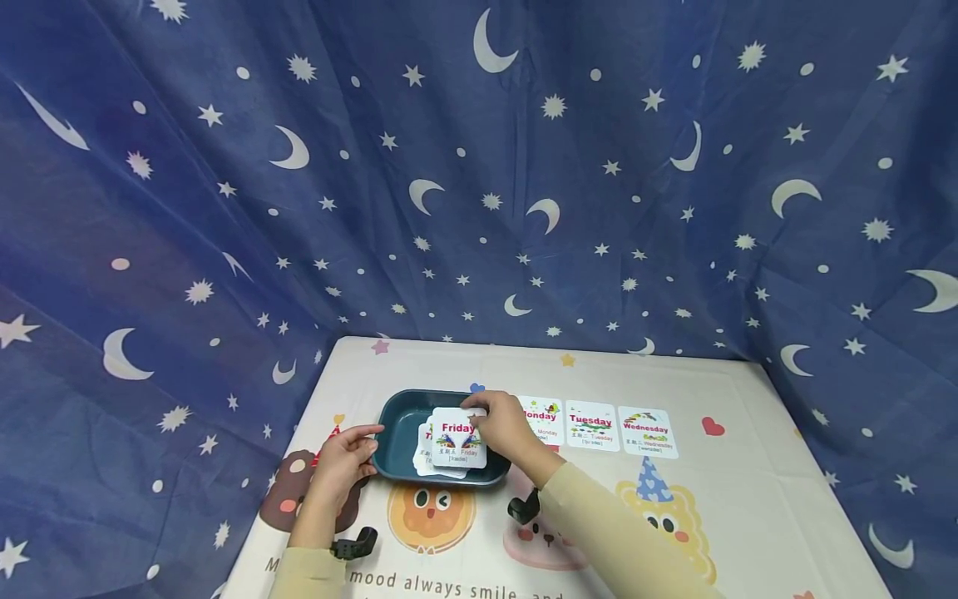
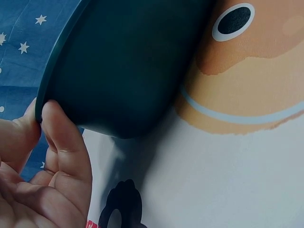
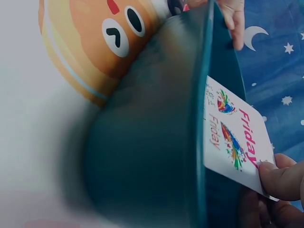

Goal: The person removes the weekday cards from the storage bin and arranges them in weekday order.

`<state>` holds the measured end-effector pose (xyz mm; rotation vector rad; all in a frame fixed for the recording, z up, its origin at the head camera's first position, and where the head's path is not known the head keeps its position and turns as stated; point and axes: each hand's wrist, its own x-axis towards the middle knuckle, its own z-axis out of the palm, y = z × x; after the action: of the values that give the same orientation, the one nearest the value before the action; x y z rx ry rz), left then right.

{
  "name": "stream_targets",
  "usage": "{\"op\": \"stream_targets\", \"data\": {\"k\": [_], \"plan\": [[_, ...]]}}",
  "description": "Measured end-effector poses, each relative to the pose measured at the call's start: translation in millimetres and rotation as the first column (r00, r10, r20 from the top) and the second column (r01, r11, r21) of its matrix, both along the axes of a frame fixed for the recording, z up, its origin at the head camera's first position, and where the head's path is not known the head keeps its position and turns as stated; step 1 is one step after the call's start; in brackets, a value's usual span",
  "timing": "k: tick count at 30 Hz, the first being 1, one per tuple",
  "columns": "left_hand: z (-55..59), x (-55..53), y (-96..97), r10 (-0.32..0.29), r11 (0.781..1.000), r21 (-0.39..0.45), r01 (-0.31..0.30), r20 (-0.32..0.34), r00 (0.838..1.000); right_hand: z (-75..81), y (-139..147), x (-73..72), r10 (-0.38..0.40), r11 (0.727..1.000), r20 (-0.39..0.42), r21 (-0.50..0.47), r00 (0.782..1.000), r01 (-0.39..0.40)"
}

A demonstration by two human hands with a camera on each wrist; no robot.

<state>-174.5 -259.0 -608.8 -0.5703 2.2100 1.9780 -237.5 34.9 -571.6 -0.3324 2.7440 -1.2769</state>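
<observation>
Your left hand (image 1: 344, 462) pinches the rim of the dark teal tray (image 1: 397, 420) at its left end; your right hand (image 1: 500, 424), apart from the left, pinches the Friday card (image 1: 455, 449) near its far right corner, face up over the tray. Beneath it, partly covered cards (image 1: 422, 453) show inside the tray. To the right, on the patterned surface (image 1: 748, 499), the Monday card (image 1: 544, 416), partly hidden by your right hand, the Tuesday card (image 1: 592, 426) and the Wednesday card (image 1: 648, 433) lie in a row.
</observation>
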Motion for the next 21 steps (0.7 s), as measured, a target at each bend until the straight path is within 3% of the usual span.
{"op": "stream_targets", "data": {"k": [21], "plan": [[0.4,-1.0,-0.5,0.007,1.000,0.019,-0.007,-0.008,1.000,16.2,55.3,-3.8,-0.127,0.991,0.030,-0.039,0.991,0.128]]}}
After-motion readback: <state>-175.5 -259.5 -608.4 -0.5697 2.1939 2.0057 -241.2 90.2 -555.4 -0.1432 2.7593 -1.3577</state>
